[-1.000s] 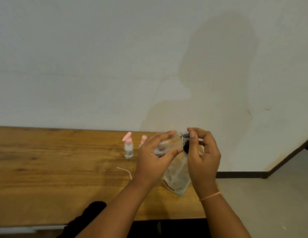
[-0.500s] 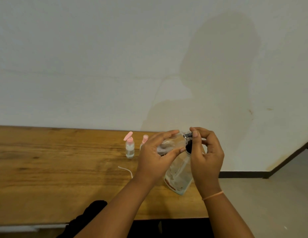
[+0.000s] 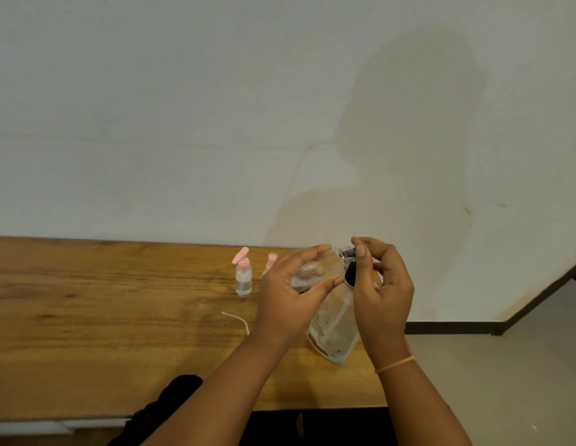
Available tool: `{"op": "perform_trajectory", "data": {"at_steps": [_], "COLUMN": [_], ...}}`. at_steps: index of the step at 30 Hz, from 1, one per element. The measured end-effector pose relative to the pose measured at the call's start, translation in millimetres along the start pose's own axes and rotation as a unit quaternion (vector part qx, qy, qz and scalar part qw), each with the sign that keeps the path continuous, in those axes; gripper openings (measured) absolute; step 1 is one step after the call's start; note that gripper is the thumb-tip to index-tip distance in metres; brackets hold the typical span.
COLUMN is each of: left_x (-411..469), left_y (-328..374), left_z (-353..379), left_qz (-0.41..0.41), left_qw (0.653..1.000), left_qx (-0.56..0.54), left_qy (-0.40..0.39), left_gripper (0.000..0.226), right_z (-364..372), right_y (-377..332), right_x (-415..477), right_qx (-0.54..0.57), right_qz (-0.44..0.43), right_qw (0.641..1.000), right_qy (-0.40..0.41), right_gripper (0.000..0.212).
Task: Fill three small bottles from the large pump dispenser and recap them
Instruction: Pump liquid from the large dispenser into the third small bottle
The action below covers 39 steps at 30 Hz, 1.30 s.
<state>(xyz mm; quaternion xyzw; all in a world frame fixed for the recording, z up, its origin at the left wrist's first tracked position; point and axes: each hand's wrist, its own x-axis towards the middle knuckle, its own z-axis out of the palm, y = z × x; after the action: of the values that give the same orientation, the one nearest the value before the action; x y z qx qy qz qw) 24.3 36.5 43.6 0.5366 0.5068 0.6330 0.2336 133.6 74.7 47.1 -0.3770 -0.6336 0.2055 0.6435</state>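
Observation:
My left hand grips a small clear bottle, held on its side above the table. Its open end points right, at the black pump head of the large clear dispenser, which stands on the wooden table. My right hand is curled round that pump head, thumb on top beside a barcode sticker. A second small bottle with a pink pump cap stands upright to the left. A third pink cap shows behind my left hand; its bottle is hidden.
A thin white tube lies loose on the table in front of the pink-capped bottle. The table's right end is just past the dispenser, with floor beyond. A white wall stands behind. Dark cloth sits at the near edge.
Both hands, with the small bottle, have drifted slightly to the right. Grips look the same. The bottles on the table have not moved.

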Motion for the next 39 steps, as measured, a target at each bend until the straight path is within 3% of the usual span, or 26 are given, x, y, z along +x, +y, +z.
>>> {"op": "perform_trajectory", "data": {"at_steps": [33, 39], "left_x": [-2.2, 0.6], "left_y": [-6.6, 0.3], "left_z": [0.2, 0.6], "left_qz": [-0.013, 0.0], "left_qw": [1.0, 1.0], "left_qx": [0.017, 0.004], "left_qy": [-0.012, -0.001], "left_gripper": [0.044, 0.041], "right_z": [-4.1, -12.0], "right_y": [7.0, 4.3], "right_x": [-6.7, 6.3], "right_qx": [-0.013, -0.097], "right_qz": [-0.01, -0.098], "right_qw": [1.0, 0.99], "right_qy": [-0.011, 0.005], "right_gripper": [0.012, 0.009]}}
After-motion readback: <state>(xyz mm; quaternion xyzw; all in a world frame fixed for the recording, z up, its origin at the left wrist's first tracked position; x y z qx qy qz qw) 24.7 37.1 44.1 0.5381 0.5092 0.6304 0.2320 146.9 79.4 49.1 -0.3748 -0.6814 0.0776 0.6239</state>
